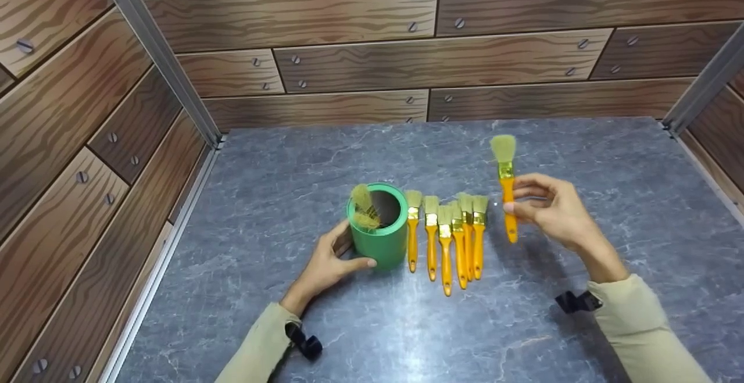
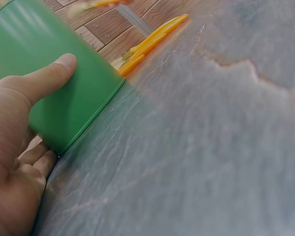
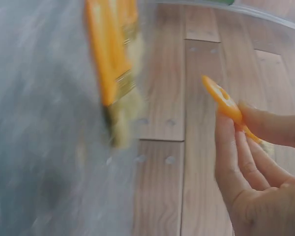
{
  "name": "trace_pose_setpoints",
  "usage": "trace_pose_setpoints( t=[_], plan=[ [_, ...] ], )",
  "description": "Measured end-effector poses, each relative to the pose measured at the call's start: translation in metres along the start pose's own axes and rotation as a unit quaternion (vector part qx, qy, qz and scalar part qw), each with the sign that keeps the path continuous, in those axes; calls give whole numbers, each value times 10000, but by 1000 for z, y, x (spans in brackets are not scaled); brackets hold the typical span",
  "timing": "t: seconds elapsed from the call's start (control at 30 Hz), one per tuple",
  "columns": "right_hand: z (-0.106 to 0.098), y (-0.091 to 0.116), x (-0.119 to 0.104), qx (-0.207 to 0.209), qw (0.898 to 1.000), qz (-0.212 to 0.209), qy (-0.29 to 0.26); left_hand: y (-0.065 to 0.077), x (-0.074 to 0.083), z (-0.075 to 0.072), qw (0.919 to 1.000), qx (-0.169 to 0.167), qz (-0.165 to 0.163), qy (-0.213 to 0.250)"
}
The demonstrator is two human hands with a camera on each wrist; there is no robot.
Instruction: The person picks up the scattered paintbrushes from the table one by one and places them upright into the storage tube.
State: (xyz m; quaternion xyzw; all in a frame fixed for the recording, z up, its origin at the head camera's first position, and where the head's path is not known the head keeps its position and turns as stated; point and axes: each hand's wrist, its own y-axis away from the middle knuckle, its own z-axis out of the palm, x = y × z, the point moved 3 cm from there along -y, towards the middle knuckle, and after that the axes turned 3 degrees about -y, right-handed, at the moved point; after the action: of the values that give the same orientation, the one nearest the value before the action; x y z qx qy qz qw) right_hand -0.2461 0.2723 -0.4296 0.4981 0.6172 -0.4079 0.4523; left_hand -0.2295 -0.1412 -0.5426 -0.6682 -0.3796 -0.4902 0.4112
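A green can (image 1: 381,249) stands upright on the table, its round mouth facing up. Brush bristles (image 1: 364,200) stick out at the left side of that mouth; their handles are hidden inside. My left hand (image 1: 331,261) grips the can from the left, thumb (image 2: 54,76) across the front and fingers around the back. Above the table to the right, my right hand (image 1: 555,208) pinches a paintbrush (image 1: 507,194) by its orange handle, bristles up. In the right wrist view the handle's end (image 3: 221,96) with its hole shows between thumb and fingers.
Several paintbrushes (image 1: 446,243) with orange handles lie in a row just right of the can, bristles away from me. The grey marbled table (image 1: 290,185) meets a wood-patterned back wall (image 1: 349,69) and side walls with metal corner posts (image 1: 163,52).
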Motion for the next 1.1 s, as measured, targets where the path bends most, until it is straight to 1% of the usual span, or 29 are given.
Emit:
trace_pose_setpoints(
  t=[0.17,0.33,0.47,0.6,0.77,0.93,1.1],
  plan=[
    [15,-11,-21,230,9972,-498,-518,1,0,-3,10000,30,-3,-15],
    [33,-19,-43,231,9909,-918,-956,2,0,-4,10000,70,-53,-33],
    [49,-24,-54,201,9884,-1179,-938,2,1,-3,9999,73,-46,-67],
    [62,-28,-62,196,9878,-1256,-902,1,0,-2,9999,37,-45,-107],
    [73,-29,-69,141,9865,-1354,-909,-1,-1,1,9999,23,-76,-92],
    [85,-30,-77,155,9854,-1427,-910,-2,-2,-1,9999,7,-87,-83],
    [97,-30,-82,79,9836,-1424,-1104,0,-1,-1,10000,37,-32,-8]
  ],
)
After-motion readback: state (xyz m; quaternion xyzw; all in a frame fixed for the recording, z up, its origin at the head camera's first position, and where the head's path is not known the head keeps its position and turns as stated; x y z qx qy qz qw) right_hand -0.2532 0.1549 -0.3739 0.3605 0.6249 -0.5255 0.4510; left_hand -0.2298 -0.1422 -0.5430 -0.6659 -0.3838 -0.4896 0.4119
